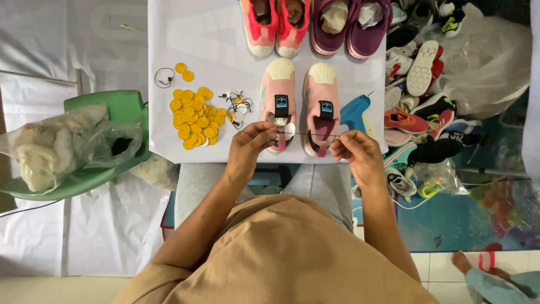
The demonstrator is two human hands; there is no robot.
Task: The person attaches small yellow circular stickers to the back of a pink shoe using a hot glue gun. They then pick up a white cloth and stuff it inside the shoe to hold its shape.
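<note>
A pair of pink slip-on shoes lies on the white table, the left shoe (278, 93) and the right shoe (322, 95), each with a black tongue label. My left hand (249, 147) pinches one end of a thin black string (315, 134) at the heel of the left shoe. A white round tag (289, 129) sits by my left fingers. My right hand (354, 149) pinches the other end near the right shoe's heel. The string is stretched taut between both hands.
A heap of yellow round tags (194, 116) and a bundle of black strings with tags (236, 107) lie left of the shoes. A blue tagging gun (355, 111) lies to the right. Other shoe pairs (315, 22) sit farther back; a shoe pile (427, 95) and green chair (112, 112) flank the table.
</note>
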